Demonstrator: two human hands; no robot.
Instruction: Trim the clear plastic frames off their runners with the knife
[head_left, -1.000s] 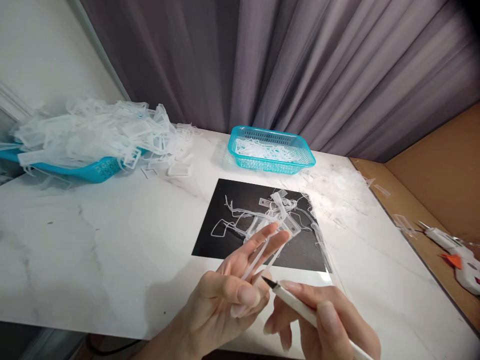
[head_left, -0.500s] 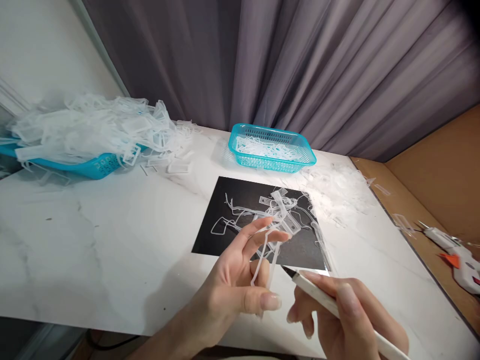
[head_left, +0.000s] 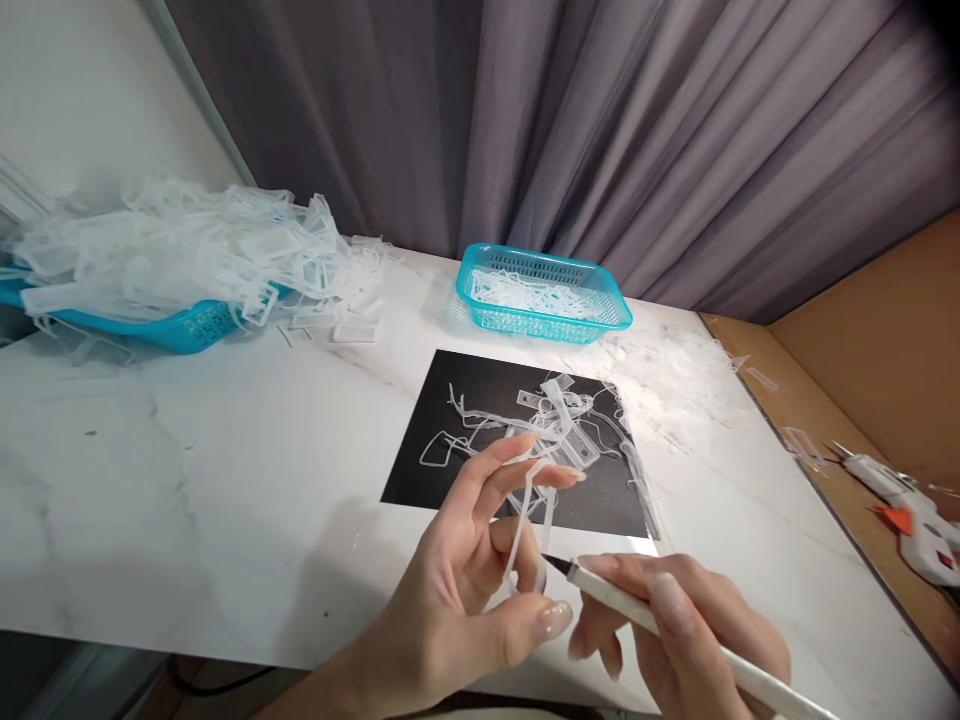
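My left hand (head_left: 480,570) holds a thin translucent plastic frame (head_left: 523,520) between its bent fingers and thumb, above the table's front part. In my right hand (head_left: 682,625) is a white-handled knife (head_left: 619,597), gripped like a pen. Its dark pointed tip is close to the frame's right side; whether they touch is unclear. Behind the hands, a black mat (head_left: 409,460) carries a tangle of clear plastic strips and small pieces (head_left: 559,420).
A blue basket (head_left: 551,325) with thin white pieces stands behind the mat. At the left, another blue basket (head_left: 184,335) is heaped with translucent frames (head_left: 187,245). Clear scraps (head_left: 675,385) lie right of the mat. A white glue gun (head_left: 911,505) is at the far right.
The knife and my right hand have moved left and slightly down, bringing the tip nearer the frame. My left hand has shifted a little, and the frame's lower end has moved up.
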